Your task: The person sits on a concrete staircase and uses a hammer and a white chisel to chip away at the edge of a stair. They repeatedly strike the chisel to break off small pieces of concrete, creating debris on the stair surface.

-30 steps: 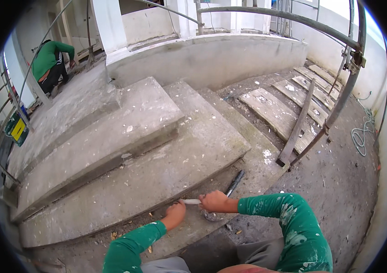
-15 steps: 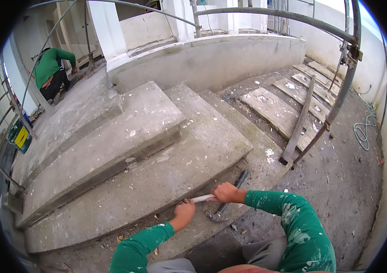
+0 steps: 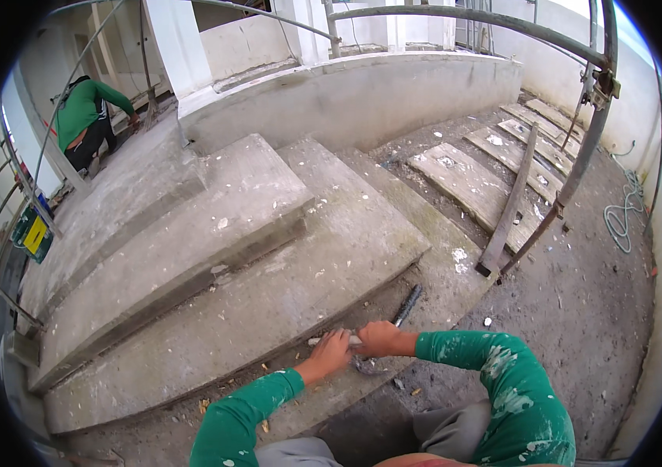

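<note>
Closest in, two forearms in paint-flecked green sleeves come up from the lower edge and meet at the foot of the bottom step. The left hand (image 3: pixel 329 352) is curled shut around a short pale rod-like tool (image 3: pixel 353 340), only a stub of which shows between the two hands; what kind of tool it is cannot be told. The right hand (image 3: pixel 378 339) is closed too, fist-like, just beside the left and touching the same pale piece. Under the right hand a dark curved metal bar (image 3: pixel 403 310) lies on the concrete, its straight end running up and away toward the step edge.

Beyond the hands rise broad rough grey concrete steps (image 3: pixel 284 272), speckled with white chips and bits of debris. To the right, a rusty slanted scaffold pole (image 3: pixel 572 171) stands over a worn wooden plank (image 3: pixel 512 204) and flat concrete slabs, with a coiled pale green hose (image 3: pixel 621 219) on the gritty ground farther out. Far off at upper left, another person in a green shirt (image 3: pixel 86 117) bends over the top landing.
</note>
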The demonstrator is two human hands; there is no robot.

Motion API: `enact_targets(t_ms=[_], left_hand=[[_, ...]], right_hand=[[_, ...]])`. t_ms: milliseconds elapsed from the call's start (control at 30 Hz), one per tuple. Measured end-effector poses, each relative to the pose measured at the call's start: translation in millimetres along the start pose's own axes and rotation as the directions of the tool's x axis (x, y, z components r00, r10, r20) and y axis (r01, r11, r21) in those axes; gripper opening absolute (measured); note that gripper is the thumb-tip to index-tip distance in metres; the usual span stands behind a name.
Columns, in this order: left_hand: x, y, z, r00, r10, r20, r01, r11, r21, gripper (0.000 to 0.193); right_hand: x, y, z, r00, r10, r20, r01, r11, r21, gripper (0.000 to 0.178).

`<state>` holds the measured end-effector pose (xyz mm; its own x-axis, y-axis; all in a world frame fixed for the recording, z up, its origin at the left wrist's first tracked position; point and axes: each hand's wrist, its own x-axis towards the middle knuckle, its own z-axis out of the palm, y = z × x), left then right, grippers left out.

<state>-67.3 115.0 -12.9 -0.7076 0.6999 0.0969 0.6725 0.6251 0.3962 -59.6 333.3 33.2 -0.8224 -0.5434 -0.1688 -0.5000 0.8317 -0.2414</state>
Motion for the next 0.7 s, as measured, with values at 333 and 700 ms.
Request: enact_targets(t_ms=[333, 700], left_hand=[[16.6, -17.8, 11.2, 0.998, -0.056, 0.007, 0.056, 0.993, -0.101, 0.043], [10.5, 9.2, 14.9, 0.986, 0.116, 0.119, -0.113, 0.993, -0.034, 0.058]], right_hand=[[23.4, 49.8, 32.6, 0.986, -0.073, -0.148, 0.043, 0.979, -0.198, 0.041], [-12.9, -23.1, 49.7, 0.975, 0.209, 0.079, -0.22, 0.961, 0.168, 0.029]])
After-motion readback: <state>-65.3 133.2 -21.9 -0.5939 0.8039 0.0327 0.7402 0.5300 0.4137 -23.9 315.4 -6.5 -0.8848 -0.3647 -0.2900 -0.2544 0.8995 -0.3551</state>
